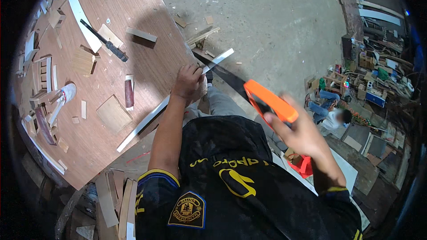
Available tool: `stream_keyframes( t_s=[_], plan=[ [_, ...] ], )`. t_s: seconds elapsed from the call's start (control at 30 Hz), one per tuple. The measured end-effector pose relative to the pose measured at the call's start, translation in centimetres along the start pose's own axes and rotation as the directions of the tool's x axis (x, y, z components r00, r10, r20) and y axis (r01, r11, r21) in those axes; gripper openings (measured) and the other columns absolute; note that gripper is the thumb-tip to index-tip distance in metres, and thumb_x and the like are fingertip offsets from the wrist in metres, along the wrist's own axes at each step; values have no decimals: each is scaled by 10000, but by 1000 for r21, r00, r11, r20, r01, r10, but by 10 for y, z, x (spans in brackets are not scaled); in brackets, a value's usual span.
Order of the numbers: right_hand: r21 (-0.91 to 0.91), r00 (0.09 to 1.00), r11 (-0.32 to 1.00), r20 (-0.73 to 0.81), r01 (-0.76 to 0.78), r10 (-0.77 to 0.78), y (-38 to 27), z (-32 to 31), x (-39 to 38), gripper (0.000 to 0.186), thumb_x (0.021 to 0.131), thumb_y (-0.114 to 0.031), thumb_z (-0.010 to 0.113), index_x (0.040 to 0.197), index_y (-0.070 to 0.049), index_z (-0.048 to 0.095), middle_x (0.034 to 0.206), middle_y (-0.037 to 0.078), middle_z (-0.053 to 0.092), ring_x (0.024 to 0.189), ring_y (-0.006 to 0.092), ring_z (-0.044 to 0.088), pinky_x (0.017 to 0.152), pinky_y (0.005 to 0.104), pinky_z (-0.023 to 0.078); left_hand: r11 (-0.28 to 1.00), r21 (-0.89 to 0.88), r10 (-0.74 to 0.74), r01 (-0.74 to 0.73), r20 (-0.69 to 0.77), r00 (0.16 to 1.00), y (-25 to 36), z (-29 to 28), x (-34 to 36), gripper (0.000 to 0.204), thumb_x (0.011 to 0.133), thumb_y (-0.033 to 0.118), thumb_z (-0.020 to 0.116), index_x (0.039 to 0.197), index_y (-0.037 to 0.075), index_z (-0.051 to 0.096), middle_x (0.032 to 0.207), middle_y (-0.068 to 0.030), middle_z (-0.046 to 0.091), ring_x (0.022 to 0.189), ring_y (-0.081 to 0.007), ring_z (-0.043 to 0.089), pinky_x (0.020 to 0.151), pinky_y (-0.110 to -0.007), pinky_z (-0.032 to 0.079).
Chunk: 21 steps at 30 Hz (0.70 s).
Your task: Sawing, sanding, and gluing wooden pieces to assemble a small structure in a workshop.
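Note:
My left hand (188,80) is closed around a long thin white strip (143,130) at the table's right edge, pressing it there. The strip's far end sticks out past the edge over the floor. In my right hand (299,133) is a handsaw with an orange handle (272,102), its fingers wrapped round the grip. The dark saw blade (229,75) slants up and left from the handle and crosses the strip just right of my left hand. Whether the teeth have cut into the strip cannot be made out.
The brown wooden table (147,75) carries a dark rod-shaped tool (104,41), a wood block (141,34), a square wood piece (114,114) and several small wooden parts. Offcuts (203,35) lie on the concrete floor beyond its edge. At far right a person (331,118) sits among stacked scrap.

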State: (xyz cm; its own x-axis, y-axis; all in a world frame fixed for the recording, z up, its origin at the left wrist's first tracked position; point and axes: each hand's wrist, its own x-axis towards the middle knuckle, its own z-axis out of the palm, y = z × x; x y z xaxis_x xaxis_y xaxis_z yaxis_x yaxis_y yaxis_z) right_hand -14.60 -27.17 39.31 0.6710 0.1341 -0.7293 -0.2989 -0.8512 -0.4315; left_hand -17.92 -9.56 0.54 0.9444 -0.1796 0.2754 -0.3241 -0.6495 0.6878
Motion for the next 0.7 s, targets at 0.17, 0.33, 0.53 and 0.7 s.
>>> stream_keyframes(
  t_s=[0.17, 0.33, 0.53, 0.7],
  plan=[
    [56, 992, 990, 18, -127, 126, -17, -34, -65, 236, 925, -144, 672, 1090, -41, 538, 895, 82, 567, 822, 173, 543, 772, 327, 456, 1000, 5, 6, -6, -51, 999, -5, 0, -4, 236, 770, 165, 739, 941, 44, 631, 1011, -108, 639, 944, -313, 611, 808, -432, 493],
    [67, 997, 996, 64, -51, 47, -7, -25, -46, 243, 923, -126, 659, 1119, -37, 546, 883, 83, 564, 818, 180, 556, 763, 332, 461, 1000, -5, 5, -5, -54, 999, -6, 1, -5, 196, 768, 163, 710, 902, 62, 608, 965, -108, 613, 929, -313, 591, 797, -424, 475],
    [68, 955, 975, -227, 209, -189, 53, 79, 106, 210, 939, -166, 624, 1071, -24, 541, 877, 177, 593, 807, 326, 590, 760, 375, 478, 999, -4, 53, -53, -23, 998, -7, 5, 3, 164, 777, 109, 665, 921, 44, 622, 987, -124, 623, 935, -331, 590, 808, -431, 479],
    [136, 999, 991, -33, 13, -9, 24, 7, 8, 205, 946, -176, 649, 1033, -21, 548, 870, 91, 558, 838, 167, 536, 778, 319, 450, 999, -21, -32, 32, 6, 999, 6, -7, 5, 196, 782, 133, 690, 953, 55, 638, 994, -104, 629, 953, -303, 595, 820, -418, 484]
  ],
)
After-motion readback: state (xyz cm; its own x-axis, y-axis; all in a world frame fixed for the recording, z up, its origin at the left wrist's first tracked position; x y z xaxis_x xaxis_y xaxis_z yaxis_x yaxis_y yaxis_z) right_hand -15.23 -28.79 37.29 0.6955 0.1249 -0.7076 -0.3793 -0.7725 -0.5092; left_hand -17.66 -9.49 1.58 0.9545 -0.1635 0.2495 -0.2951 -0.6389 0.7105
